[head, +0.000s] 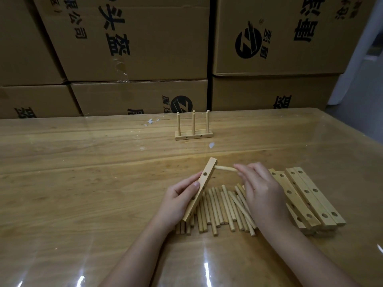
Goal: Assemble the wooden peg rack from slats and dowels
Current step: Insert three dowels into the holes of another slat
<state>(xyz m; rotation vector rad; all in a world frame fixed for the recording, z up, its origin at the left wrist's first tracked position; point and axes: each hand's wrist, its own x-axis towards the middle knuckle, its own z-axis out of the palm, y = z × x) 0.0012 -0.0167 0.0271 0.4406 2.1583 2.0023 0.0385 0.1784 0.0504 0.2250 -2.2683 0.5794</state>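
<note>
Glossy wooden table [83,183], pale drilled slat [201,188] tilted, dowel [224,168] touching it

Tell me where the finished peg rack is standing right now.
In the head view the finished peg rack stands upright at the far middle of the table, near the cardboard boxes, well beyond both hands and the loose dowels.

hands [182,200]: 2 | held slat [201,191]: 1 | held dowel [225,168]: 1 | finished rack [193,135]: 1, with 3 pegs | boxes [132,38]: 6

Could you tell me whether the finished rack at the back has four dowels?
No, the finished rack carries three upright dowels.
</note>
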